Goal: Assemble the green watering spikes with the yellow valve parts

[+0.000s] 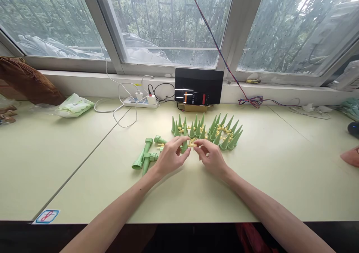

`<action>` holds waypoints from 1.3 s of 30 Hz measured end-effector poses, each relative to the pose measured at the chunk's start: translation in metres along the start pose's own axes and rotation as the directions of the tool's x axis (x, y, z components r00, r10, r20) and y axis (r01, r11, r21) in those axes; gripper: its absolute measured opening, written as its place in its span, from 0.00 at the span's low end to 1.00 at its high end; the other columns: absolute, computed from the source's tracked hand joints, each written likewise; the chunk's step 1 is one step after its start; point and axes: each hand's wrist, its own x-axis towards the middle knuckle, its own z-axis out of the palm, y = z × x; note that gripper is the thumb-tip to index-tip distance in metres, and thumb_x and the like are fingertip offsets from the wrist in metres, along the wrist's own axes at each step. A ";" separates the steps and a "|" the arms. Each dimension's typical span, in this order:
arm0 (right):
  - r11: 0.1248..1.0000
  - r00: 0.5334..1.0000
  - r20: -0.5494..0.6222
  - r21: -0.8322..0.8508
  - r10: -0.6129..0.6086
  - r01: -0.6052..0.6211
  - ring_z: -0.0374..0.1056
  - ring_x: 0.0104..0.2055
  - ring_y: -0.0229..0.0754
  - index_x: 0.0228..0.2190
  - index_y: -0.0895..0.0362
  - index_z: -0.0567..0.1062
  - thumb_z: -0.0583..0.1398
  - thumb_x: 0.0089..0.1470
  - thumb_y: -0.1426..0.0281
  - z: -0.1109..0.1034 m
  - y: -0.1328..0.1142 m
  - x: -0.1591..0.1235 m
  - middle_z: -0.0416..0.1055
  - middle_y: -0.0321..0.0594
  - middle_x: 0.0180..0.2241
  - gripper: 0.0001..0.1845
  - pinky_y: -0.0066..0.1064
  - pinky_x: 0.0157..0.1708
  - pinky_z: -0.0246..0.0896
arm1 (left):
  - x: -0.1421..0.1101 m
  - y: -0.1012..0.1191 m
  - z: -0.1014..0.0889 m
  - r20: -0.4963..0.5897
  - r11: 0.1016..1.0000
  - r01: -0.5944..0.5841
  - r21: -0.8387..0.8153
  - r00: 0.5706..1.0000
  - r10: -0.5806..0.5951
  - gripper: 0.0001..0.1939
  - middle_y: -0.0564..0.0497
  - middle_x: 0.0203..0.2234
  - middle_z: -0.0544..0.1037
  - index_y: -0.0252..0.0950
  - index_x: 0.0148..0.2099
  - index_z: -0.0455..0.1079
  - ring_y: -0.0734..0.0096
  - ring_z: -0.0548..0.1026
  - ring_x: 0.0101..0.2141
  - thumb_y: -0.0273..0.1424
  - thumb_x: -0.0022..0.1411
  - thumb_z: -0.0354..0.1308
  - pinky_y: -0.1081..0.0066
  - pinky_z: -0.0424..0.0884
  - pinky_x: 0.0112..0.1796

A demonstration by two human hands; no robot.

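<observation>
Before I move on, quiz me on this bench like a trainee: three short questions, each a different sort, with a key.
1. True or false: the green cones just left of the left hand all stand upright.

2. Where is the phone?
A) In front of the tablet
B) Left of the power strip
C) Under the right hand

3. Fill in the blank: the small piece between the fingertips of the two hands is ____ in colour.

Key: 1. False; 2. A; 3. yellow
</observation>
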 end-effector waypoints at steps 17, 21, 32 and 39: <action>1.000 0.999 0.041 -0.009 -0.006 0.007 0.65 0.22 0.35 0.38 0.58 0.74 0.57 0.64 0.65 0.000 0.003 0.001 0.73 0.40 0.32 0.10 0.29 0.24 0.62 | -0.001 0.001 0.000 0.028 0.999 -0.036 -0.025 0.999 0.036 0.12 0.52 0.33 0.72 0.38 0.52 0.72 0.82 0.65 0.22 0.31 0.67 0.57 0.76 0.67 0.26; 1.000 0.998 0.068 -0.021 0.008 -0.006 0.63 0.22 0.35 0.36 0.57 0.73 0.54 0.66 0.63 -0.001 0.003 0.001 0.71 0.38 0.29 0.12 0.29 0.24 0.60 | -0.001 0.002 0.000 0.042 0.999 -0.033 -0.024 0.999 0.034 0.12 0.52 0.34 0.72 0.39 0.52 0.72 0.82 0.65 0.22 0.32 0.67 0.56 0.75 0.67 0.26; 0.998 0.996 0.073 -0.031 0.055 -0.053 0.60 0.21 0.36 0.32 0.56 0.71 0.51 0.68 0.60 -0.003 0.002 0.001 0.68 0.35 0.23 0.17 0.28 0.24 0.57 | -0.001 0.002 0.000 0.043 0.999 -0.039 -0.022 0.998 0.040 0.12 0.52 0.34 0.72 0.38 0.52 0.72 0.81 0.65 0.22 0.32 0.67 0.56 0.75 0.67 0.26; 1.000 0.995 0.094 -0.015 0.014 -0.013 0.62 0.23 0.36 0.38 0.57 0.73 0.54 0.66 0.62 -0.001 0.004 0.000 0.71 0.38 0.28 0.13 0.29 0.25 0.60 | -0.001 0.002 0.001 0.039 0.999 -0.049 -0.011 0.998 0.049 0.12 0.52 0.33 0.71 0.38 0.52 0.72 0.81 0.64 0.21 0.32 0.67 0.56 0.75 0.66 0.26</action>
